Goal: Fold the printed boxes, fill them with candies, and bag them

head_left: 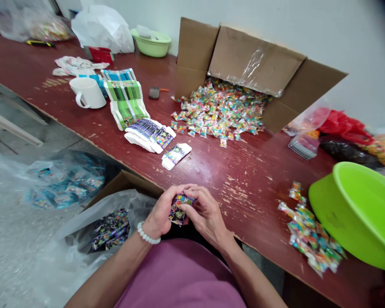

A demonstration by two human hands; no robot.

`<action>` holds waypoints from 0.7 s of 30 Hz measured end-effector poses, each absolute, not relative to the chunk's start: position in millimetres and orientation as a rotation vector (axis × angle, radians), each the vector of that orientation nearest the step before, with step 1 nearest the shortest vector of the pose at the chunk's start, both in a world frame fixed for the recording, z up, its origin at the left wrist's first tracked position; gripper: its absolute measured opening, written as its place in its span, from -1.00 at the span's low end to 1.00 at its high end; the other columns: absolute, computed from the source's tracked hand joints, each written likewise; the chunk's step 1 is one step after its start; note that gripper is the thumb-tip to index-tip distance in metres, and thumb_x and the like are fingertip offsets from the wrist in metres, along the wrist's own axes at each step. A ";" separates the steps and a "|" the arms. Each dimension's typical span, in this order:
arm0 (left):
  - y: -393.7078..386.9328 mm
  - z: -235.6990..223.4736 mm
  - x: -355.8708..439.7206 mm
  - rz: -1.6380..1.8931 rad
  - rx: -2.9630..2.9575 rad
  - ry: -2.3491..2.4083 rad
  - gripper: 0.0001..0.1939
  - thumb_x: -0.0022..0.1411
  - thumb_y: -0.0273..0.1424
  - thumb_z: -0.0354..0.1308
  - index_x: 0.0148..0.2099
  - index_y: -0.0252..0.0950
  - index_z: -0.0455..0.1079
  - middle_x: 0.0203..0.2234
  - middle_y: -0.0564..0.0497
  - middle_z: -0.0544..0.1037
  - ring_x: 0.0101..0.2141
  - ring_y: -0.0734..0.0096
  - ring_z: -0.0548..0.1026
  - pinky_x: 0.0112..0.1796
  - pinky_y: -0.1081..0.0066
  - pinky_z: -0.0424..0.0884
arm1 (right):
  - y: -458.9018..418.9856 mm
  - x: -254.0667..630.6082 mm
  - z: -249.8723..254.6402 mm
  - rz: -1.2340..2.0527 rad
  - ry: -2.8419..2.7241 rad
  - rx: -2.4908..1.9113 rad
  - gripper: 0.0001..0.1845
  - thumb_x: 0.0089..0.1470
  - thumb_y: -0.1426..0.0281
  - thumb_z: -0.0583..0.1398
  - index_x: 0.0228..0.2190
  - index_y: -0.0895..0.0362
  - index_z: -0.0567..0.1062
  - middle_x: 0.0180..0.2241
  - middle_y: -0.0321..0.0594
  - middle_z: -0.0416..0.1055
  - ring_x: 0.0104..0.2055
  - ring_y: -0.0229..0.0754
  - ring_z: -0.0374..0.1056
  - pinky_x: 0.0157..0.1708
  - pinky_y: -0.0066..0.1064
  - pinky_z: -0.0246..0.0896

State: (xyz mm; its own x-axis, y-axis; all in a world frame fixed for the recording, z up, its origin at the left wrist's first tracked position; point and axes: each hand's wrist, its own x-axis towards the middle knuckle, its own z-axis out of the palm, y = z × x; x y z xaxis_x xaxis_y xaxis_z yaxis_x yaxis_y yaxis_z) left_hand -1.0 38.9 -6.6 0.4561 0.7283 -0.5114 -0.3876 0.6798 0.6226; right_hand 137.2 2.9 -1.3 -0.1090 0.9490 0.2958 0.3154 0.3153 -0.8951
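Note:
Just over the table's front edge, both my hands hold one small dark purple printed candy box [179,210]. My left hand [164,209], with a beaded bracelet at the wrist, grips its left side. My right hand [205,210] has its thumb on the printed face and its fingers curled behind the top. Whether the box contains anything is hidden. Ahead lie a few flat cartons [177,155] of similar print and a fanned stack of flat purple cartons [154,134]. Below left, a plastic-lined box holds several dark purple packs [112,229].
A tipped cardboard box [256,60] spills small wrapped candies [224,111] onto the red table [244,184]. More candy packets [311,235] lie beside a green basin [343,214] at right. A white mug [88,93] and green cartons [128,100] stand left. Blue packs [80,179] lie bagged below.

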 end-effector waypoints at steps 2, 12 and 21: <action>39.1 -8.6 -3.2 0.712 0.447 0.852 -0.56 0.20 -0.25 0.09 0.07 -0.31 0.49 -0.35 -0.05 0.60 -0.61 0.44 0.46 -0.72 0.50 0.34 | 2.3 135.0 -7.1 0.819 -1.695 -1.179 -0.73 0.16 0.33 0.27 -0.08 -0.01 0.48 -0.04 -0.11 0.45 0.05 -0.07 0.35 0.06 -0.18 0.24; 19.6 -27.4 -146.8 0.578 1.418 1.725 -0.53 0.24 0.01 0.06 0.01 -0.14 0.54 0.02 -0.05 0.58 0.08 -0.01 0.46 0.05 0.18 0.39 | 119.8 156.8 -26.6 0.622 -1.612 -1.566 -0.64 0.13 0.23 0.20 -0.08 0.14 0.49 -0.14 -0.12 0.45 -0.33 -0.18 0.37 -0.19 -0.28 0.30; 45.4 -20.7 -125.6 0.799 1.830 1.788 -0.55 0.33 -0.09 -0.01 0.10 -0.22 0.43 0.07 -0.12 0.51 0.08 0.11 0.43 0.14 0.17 0.27 | 186.2 139.8 -37.3 0.518 -1.738 -2.050 -0.41 -0.02 0.00 0.30 -0.03 0.09 0.49 0.02 0.02 0.32 0.08 0.16 0.25 -0.02 -0.06 0.17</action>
State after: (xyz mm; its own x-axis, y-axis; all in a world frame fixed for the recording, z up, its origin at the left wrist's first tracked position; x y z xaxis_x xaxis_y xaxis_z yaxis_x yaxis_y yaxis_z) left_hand -125.6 45.4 -20.7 -0.0116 0.9960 0.0889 0.7305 -0.0523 0.6809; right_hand 139.8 186.2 -37.3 0.1575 0.9873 -0.0220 0.8380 -0.1454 -0.5259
